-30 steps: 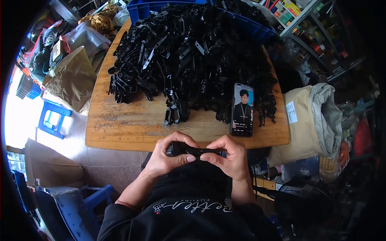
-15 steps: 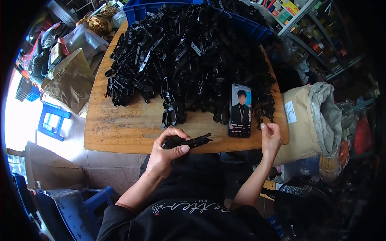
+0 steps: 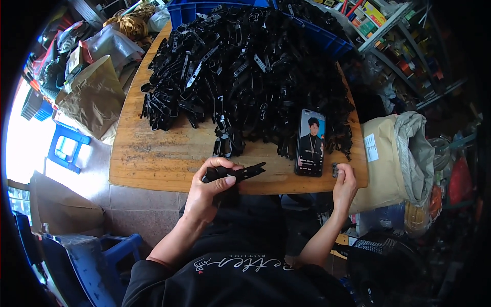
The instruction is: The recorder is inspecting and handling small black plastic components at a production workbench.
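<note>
My left hand (image 3: 207, 190) is closed round a small bundle of thin black plastic parts (image 3: 249, 171), just over the table's front edge. Their narrow ends point to the right, and the thumb presses on them from above. At the right front of the table is my right hand (image 3: 344, 187), its fingers drawn together in a pinch. A small dark part (image 3: 335, 170) shows upright at those fingertips, seemingly held; its exact kind is too small to make out. Beyond both hands lies a big heap of similar black plastic parts (image 3: 240, 77).
A phone (image 3: 310, 146) with a lit screen lies on the wooden table (image 3: 153, 163), left of my right hand. Blue crates (image 3: 327, 41) stand behind the heap. A large paper sack (image 3: 381, 158) stands against the right side. Blue stools (image 3: 69, 146) are at the left.
A small dark part now shows at my right fingertips, and that hand sits slightly lower. My left hand still holds its bundle, barely shifted. The view has tilted a little.
</note>
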